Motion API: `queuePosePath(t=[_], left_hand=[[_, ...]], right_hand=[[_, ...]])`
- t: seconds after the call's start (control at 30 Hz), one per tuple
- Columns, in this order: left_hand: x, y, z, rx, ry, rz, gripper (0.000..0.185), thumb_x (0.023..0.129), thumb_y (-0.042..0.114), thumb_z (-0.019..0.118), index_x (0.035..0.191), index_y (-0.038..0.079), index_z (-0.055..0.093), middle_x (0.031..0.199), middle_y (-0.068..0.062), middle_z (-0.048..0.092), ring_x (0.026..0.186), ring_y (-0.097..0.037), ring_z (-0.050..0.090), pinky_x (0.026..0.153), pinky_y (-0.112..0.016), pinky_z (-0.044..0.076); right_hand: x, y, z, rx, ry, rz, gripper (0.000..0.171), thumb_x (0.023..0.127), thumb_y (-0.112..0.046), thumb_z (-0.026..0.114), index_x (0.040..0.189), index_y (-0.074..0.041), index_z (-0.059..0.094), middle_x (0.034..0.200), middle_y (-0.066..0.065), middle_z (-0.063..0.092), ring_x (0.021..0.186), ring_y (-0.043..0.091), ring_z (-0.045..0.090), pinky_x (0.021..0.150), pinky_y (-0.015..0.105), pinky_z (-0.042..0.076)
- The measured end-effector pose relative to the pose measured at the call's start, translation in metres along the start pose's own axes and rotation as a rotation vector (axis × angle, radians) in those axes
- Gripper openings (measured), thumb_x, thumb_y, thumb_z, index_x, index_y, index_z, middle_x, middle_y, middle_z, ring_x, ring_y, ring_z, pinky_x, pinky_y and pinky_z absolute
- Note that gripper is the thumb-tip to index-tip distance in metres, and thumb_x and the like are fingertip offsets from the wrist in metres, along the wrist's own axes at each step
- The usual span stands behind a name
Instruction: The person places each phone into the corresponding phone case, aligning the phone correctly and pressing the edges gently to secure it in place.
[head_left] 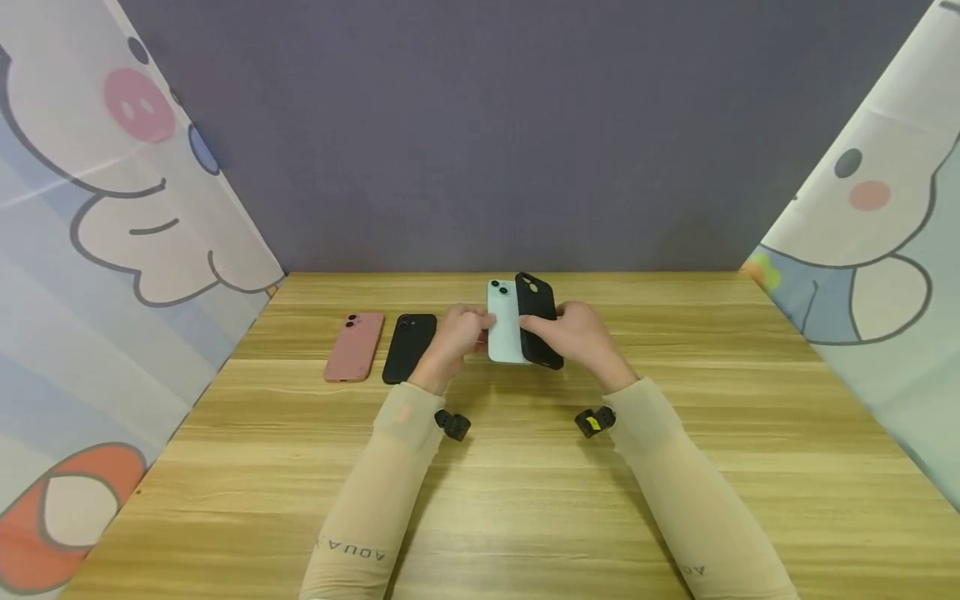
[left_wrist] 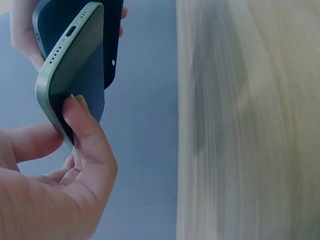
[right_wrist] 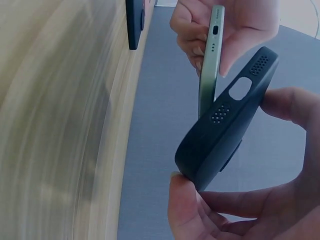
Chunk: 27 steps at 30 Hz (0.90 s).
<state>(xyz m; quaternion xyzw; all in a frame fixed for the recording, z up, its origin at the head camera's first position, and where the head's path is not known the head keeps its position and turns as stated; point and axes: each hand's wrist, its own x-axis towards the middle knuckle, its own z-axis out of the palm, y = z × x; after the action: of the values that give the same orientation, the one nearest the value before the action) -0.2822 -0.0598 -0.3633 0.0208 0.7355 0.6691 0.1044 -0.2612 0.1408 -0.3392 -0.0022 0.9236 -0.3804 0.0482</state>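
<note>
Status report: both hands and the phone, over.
Left hand grips pale green phone. Right hand grips black case, angled against phone, not seated. Pink phone and black phone lie left, clear of hands.

Matt black case (right_wrist: 225, 125), wood-grain table (head_left: 525, 500)

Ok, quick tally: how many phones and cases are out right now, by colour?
Pink phone: 1, on the table
Black phone: 1, on the table
Pale green phone: 1, in the left hand
Black case: 1, in the right hand
Total: 4
</note>
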Motion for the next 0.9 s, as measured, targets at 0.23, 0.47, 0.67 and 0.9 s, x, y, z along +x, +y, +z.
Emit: queuePosePath(t=[0.23, 0.47, 0.67, 0.9], left_hand=[[-0.001, -0.001, 0.000, -0.009, -0.009, 0.001, 0.020, 0.104, 0.009, 0.052, 0.108, -0.006, 0.065, 0.089, -0.010, 0.065, 0.074, -0.019, 0.062, 0.081, -0.043, 0.054], [-0.001, 0.000, -0.001, -0.019, -0.020, 0.017, 0.019, 0.103, 0.010, 0.053, 0.104, -0.005, 0.066, 0.084, -0.009, 0.064, 0.074, -0.021, 0.062, 0.075, -0.038, 0.054], [-0.001, 0.001, 0.001, -0.027, -0.032, 0.017, 0.021, 0.103, 0.010, 0.053, 0.109, -0.006, 0.067, 0.084, -0.009, 0.066, 0.078, -0.026, 0.064, 0.072, -0.034, 0.055], [-0.001, 0.002, 0.003, -0.018, -0.031, 0.035, 0.021, 0.103, 0.008, 0.053, 0.107, -0.007, 0.067, 0.083, -0.008, 0.066, 0.073, -0.020, 0.064, 0.072, -0.034, 0.056]], right_hand=[[-0.002, -0.002, 0.009, 0.029, -0.001, -0.034, 0.069, 0.088, -0.062, 0.064, 0.112, 0.002, 0.063, 0.102, 0.017, 0.068, 0.082, 0.027, 0.068, 0.063, 0.034, 0.055], [0.001, -0.001, 0.013, 0.030, 0.045, -0.044, 0.072, 0.087, -0.063, 0.064, 0.116, 0.003, 0.062, 0.104, 0.017, 0.068, 0.083, 0.028, 0.067, 0.064, 0.035, 0.055], [0.001, 0.000, 0.012, 0.013, 0.057, -0.046, 0.084, 0.087, -0.065, 0.063, 0.129, 0.007, 0.058, 0.115, 0.021, 0.066, 0.095, 0.032, 0.067, 0.074, 0.039, 0.056], [0.002, 0.000, 0.012, 0.021, 0.057, -0.048, 0.091, 0.087, -0.069, 0.063, 0.137, 0.007, 0.055, 0.123, 0.022, 0.065, 0.102, 0.034, 0.066, 0.082, 0.044, 0.056]])
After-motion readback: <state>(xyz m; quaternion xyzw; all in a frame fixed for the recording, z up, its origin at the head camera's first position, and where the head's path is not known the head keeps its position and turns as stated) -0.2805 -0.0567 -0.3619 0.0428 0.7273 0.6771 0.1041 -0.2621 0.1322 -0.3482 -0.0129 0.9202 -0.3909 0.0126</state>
